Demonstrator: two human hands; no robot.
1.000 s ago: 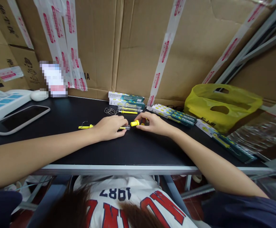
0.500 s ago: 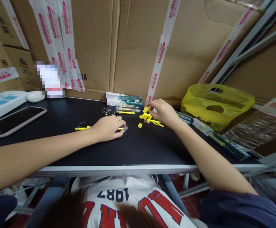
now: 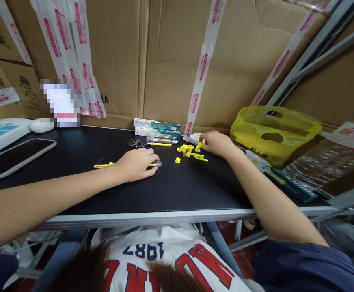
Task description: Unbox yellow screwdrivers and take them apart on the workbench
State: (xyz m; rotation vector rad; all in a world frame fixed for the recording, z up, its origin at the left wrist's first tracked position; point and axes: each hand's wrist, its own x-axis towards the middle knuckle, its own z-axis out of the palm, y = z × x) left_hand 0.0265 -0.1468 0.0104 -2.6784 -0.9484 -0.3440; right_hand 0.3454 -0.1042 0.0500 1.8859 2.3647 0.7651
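Observation:
My left hand [image 3: 138,164] lies on the black tabletop, its fingers curled round a clear tube [image 3: 156,164] with yellow inside. Behind that hand a yellow rod end [image 3: 103,165] with a thin wire loop sticks out, apparently the same piece. Over the pile of small yellow plastic parts [image 3: 190,148], my right hand [image 3: 219,143] pinches a yellow spool-shaped piece [image 3: 199,147] by its upper end. A single yellow cap [image 3: 177,160] sits apart, nearer me. Left of the pile lie clear tubes [image 3: 165,140], a yellow rod [image 3: 160,144] and a tangle of wire hooks [image 3: 137,143].
Printed narrow boxes [image 3: 157,129] lie along the cardboard wall [image 3: 171,61]. At the right are a yellow plastic bag [image 3: 274,134], more boxes [image 3: 289,184] and a clear plastic package [image 3: 326,162]. A phone [image 3: 18,158] lies at the left.
My right hand has shifted right, away from the middle of the pile, with a yellow piece in its fingers. My left hand keeps its place on the tube. The view has turned slightly.

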